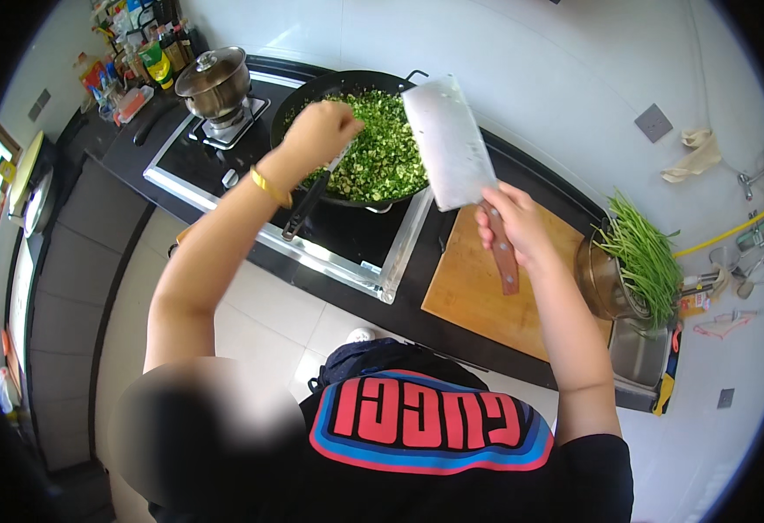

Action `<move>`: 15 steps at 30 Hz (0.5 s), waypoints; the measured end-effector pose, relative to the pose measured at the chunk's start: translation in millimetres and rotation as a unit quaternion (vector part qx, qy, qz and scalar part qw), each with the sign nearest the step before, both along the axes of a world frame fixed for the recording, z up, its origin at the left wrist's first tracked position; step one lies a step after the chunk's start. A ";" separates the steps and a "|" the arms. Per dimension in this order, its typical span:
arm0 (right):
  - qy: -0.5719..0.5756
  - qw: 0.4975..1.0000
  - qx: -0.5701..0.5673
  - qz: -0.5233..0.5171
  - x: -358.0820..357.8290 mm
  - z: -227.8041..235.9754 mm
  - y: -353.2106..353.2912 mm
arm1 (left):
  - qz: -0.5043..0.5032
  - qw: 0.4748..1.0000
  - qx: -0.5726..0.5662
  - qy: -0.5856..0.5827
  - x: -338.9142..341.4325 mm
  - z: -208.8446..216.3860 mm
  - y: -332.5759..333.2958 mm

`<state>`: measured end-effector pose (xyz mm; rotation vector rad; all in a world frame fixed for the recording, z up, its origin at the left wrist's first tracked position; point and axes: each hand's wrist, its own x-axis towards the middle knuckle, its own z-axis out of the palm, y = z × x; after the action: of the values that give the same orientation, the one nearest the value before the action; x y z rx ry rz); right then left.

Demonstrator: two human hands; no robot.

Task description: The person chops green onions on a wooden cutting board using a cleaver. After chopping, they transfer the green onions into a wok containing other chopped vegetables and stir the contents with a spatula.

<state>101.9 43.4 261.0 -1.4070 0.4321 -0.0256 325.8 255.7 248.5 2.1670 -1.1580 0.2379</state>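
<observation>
Left hand: I see my left hand (319,132) raised over the near rim of the black wok (312,91), fingers bunched shut into a loose fist; whether they pinch any greens I cannot tell. A yellow bangle (270,186) sits on that wrist.

Right hand: my right hand (515,228) is wrapped tight around the wooden handle of the cleaver (452,144), gripping it with all fingers closed.

Cleaver: its broad steel blade is tilted up and away from me, the flat face turned toward the camera, its far end hanging over the right edge of the wok (the handle points back down toward the board).

Wok: on the right burner of the black glass hob (347,234), filled with chopped green vegetables (382,148), its long dark handle (305,207) pointing toward me beneath my left forearm.

Cutting board: the wooden cutting board (478,301) lies on the dark counter just right of the hob, under my right hand and forearm.

Left burner: a steel pot with a glass lid (214,80) stands there, well apart from my hands.

Right of the board: a round bowl (598,283) holds a bundle of long green chives (645,257), just beside the board's far corner.

Far corner: bottles and jars (142,52) crowd the counter behind the pot.

Wall: white tiles, with a cloth (694,155) hanging near a grey socket plate (653,122).
</observation>
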 end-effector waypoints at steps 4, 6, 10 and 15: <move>0.001 0.999 -0.019 -0.046 -61.0 -24.3 -22.4 | -0.051 0.988 -0.121 0.087 -99.7 -18.7 -1.1; 0.003 0.997 -0.057 -0.046 -89.4 -41.0 -28.4 | -0.012 0.973 -0.087 0.213 -120.0 -69.9 4.5; -0.004 0.958 -0.269 -0.095 -145.1 -101.1 -37.4 | 0.130 0.969 -0.053 0.205 -111.2 -207.3 17.8; -0.038 0.846 -0.518 -0.118 -175.1 -151.6 -28.7 | 0.136 0.981 -0.004 0.137 -108.8 -237.6 11.9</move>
<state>-73.2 14.7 109.4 -2.3967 0.5530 -0.5933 217.0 267.6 10.9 2.2635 -0.7064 0.0572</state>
